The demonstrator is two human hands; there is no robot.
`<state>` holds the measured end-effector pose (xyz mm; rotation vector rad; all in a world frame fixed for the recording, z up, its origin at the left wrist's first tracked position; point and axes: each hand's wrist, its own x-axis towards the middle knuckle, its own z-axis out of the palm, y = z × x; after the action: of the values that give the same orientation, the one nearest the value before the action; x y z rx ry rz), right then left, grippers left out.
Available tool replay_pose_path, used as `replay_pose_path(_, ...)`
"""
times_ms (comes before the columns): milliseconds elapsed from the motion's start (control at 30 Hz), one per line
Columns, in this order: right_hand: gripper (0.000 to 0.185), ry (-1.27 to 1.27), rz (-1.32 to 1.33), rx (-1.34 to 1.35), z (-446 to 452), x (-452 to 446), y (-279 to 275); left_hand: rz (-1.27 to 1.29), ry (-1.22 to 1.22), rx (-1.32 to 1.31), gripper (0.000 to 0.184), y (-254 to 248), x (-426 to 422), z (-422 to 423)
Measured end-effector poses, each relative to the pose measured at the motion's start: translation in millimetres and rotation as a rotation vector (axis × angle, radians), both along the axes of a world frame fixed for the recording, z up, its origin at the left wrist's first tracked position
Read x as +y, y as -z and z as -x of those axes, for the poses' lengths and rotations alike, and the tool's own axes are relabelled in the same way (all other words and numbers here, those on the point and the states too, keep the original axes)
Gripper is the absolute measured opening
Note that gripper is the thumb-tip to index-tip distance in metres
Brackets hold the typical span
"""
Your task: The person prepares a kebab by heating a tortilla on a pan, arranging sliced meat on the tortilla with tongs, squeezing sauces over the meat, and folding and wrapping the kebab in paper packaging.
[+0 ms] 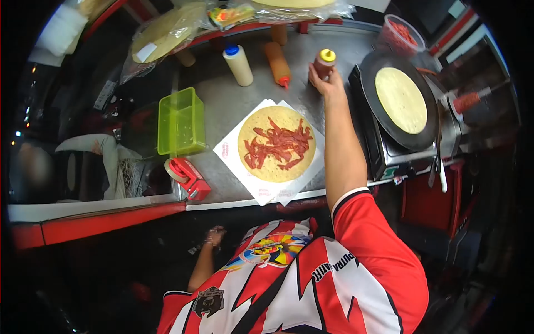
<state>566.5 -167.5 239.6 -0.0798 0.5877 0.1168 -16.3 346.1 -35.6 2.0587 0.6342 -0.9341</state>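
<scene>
Brown bottle (324, 67), yellow cap (328, 55) up, held between the orange bottle (276, 62) and black pan (369, 83).

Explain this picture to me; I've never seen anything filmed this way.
There is no robot, just a person's two hands. The single view comes from a camera worn on the head, looking forward and down, so the shirt shows below. The right hand holds a yellow-capped bottle. The left hand is low beside the body; whether it holds anything is unclear. On the metal counter, reddish strips top a round flatbread on white paper. Another pale round lies on a dark pan.
</scene>
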Motion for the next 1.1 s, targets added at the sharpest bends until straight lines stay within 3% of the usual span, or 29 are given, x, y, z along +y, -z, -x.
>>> replay_pose_path(67,0.064,-0.010,-0.046,0.046,-4.0,-3.3,-8.5,-0.056,0.066,0.064,0.051,-11.1,-3.2,9.2)
replay_pose_path(167,0.069,0.043,0.163,-0.132,-27.6,-9.8,35.5,-0.073,0.326,-0.027,0.053,3.5,7.5,40.9)
replay_pose_path(233,0.067,0.075,0.234,-0.077,-1.0,-1.0,18.8,-0.072,0.357,-0.011,0.051,18.6,12.2,60.9)
replay_pose_path(300,0.066,-0.018,0.465,-0.018,32.8,15.6,20.9,-0.089,0.321,0.001,0.049,28.4,11.8,75.6)
replay_pose_path(333,0.066,-0.126,0.657,0.012,44.6,27.4,28.5,-0.109,0.269,0.004,0.048,33.0,10.6,79.5)
replay_pose_path(400,0.062,-0.493,1.559,-0.324,77.1,91.7,-12.0,-0.137,0.306,0.031,0.043,43.2,11.0,92.7)
replay_pose_path(467,0.070,-0.538,2.124,-0.345,37.9,112.8,-0.1,-0.159,0.484,0.076,0.036,48.3,8.6,92.6)
replay_pose_path(567,0.082,-0.544,2.964,-0.346,-35.9,133.7,26.2,-0.212,0.484,0.066,0.038,27.8,10.0,86.0)
replay_pose_path(633,0.079,-0.792,2.312,-0.255,-25.0,136.0,-25.7,-0.165,0.371,-0.190,0.038,42.4,28.6,89.5)
replay_pose_path(700,0.078,-0.620,1.959,-0.298,27.2,127.0,-65.1,-0.283,0.288,-0.115,0.034,47.6,26.1,87.7)
replay_pose_path(733,0.078,-0.330,1.925,-0.411,66.5,116.6,-72.9,-0.029,-0.042,-0.038,0.033,45.4,25.6,83.4)
replay_pose_path(767,0.075,-0.308,1.832,-0.511,99.8,105.0,-65.1,0.101,-0.355,-0.046,0.030,45.4,18.4,84.0)
replay_pose_path(833,0.066,-0.373,1.604,-0.550,161.2,75.7,-80.0,0.015,0.058,-0.049,0.029,78.7,34.9,94.0)
replay_pose_path(867,0.059,-0.443,1.477,-0.515,171.2,63.4,-116.3,0.008,0.047,0.039,0.029,76.0,25.8,87.8)
replay_pose_path(933,0.044,-0.133,1.466,-0.534,185.6,47.0,-146.8,-0.015,0.051,0.221,0.029,34.9,21.1,66.7)
replay_pose_path(967,0.037,-0.221,1.466,-0.530,192.0,35.8,-132.5,-0.059,0.462,-0.028,0.032,56.7,35.2,76.5)
replay_pose_path(1000,0.040,-0.428,1.469,-0.555,201.6,34.4,-131.3,-0.108,0.610,-0.101,0.033,57.0,41.5,69.0)
replay_pose_path(1067,0.043,-0.422,1.309,-0.514,215.4,29.1,-132.1,-0.201,0.898,-0.248,0.035,61.5,44.3,54.0)
replay_pose_path(1100,0.046,-0.384,1.308,-0.521,215.0,26.2,-132.9,-0.114,0.543,-0.160,0.036,59.7,36.1,44.0)
